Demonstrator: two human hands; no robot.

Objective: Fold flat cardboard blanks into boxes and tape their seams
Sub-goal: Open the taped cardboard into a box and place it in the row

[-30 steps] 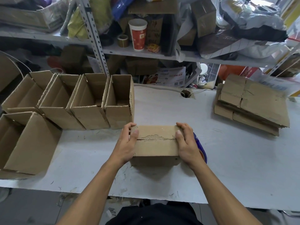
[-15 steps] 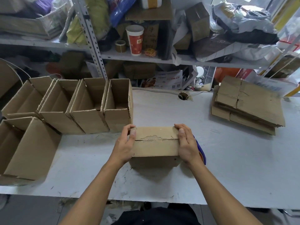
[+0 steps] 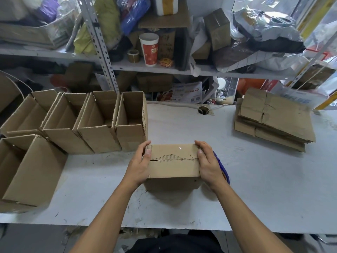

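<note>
The left hand (image 3: 140,162) and the right hand (image 3: 207,162) clasp the short ends of the box (image 3: 174,161), one on each side. On each hand the thumb lies on the top face and the fingers curl over the far edge. The box stands on the tabletop (image 3: 255,179), directly in front of the person, with its two top flaps folded shut. The flaps meet along a ragged centre seam (image 3: 173,158) that runs from one hand to the other. No tape is visible on this seam.

Handling assessment: the box is corrugated card and appears empty, so it is probably light and slides easily on the tabletop. The walls are stiff along the flutes, but the closed flaps are likely to spring up if pressure is released. Recommended hold: at the ends, as at present, with the thumbs pressing both flaps flat near the seam. One hand must stay on the flaps while the other reaches for tape.

A blue tape dispenser (image 3: 223,168) lies just beside the right hand, partly hidden behind it. A row of open boxes (image 3: 102,128) stands to the left. A stack of flat blanks (image 3: 273,121) lies well apart to the right.
</note>
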